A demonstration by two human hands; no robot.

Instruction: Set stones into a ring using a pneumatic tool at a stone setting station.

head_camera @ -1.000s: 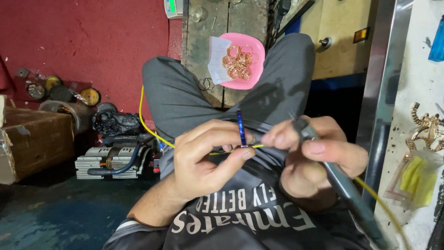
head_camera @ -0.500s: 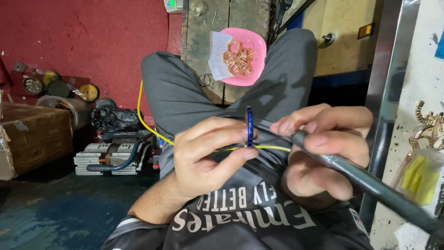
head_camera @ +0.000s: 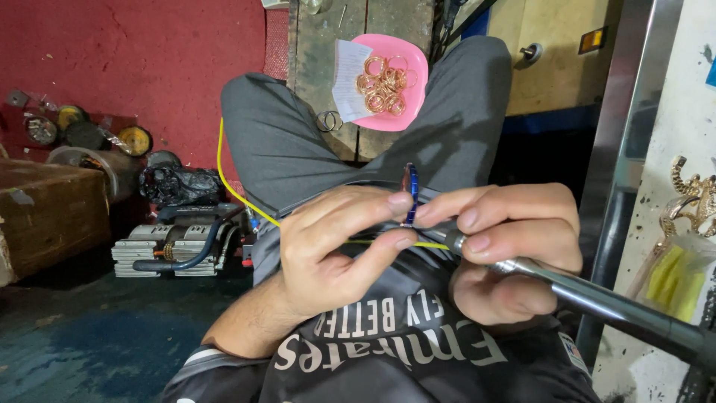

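- The left hand pinches a thin blue ring between thumb and forefinger, the ring standing on edge above the fingertips, over the lap.
- The right hand closes around a dark metal handpiece, its tip touching the ring's lower edge just beside the left thumb.
- A yellow cord runs from beneath the hands across the grey trousers.
- Further off, between the knees, a pink dish holds copper-coloured rings and a folded paper slip on a wooden plank.
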